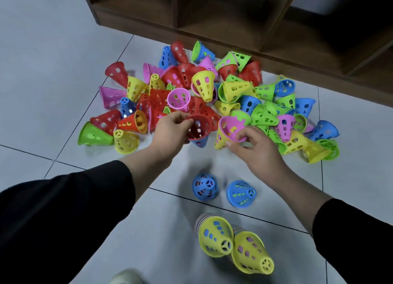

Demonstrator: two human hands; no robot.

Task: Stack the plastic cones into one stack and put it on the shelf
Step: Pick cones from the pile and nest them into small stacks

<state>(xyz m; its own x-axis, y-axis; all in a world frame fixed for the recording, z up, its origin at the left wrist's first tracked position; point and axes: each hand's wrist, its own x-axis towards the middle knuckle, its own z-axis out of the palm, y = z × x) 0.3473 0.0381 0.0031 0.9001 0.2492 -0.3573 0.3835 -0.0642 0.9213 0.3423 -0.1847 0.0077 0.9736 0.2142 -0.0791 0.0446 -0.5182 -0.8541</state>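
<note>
The left hand (170, 130) pinches a red-over-blue cone pair (198, 132) and the right hand (253, 147) clamps a pink cone (231, 128), while the shelf (234, 24) waits at 12 o'clock; tilted nesting could jam them.

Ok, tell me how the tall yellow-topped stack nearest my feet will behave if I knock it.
The right yellow-topped stack looks tall and narrow, so a sideways knock would probably tip it. Its thin, holed plastic suggests it is light and would slide easily on the smooth floor tile. It stands close against the other yellow stack, so it may topple that too.
</note>
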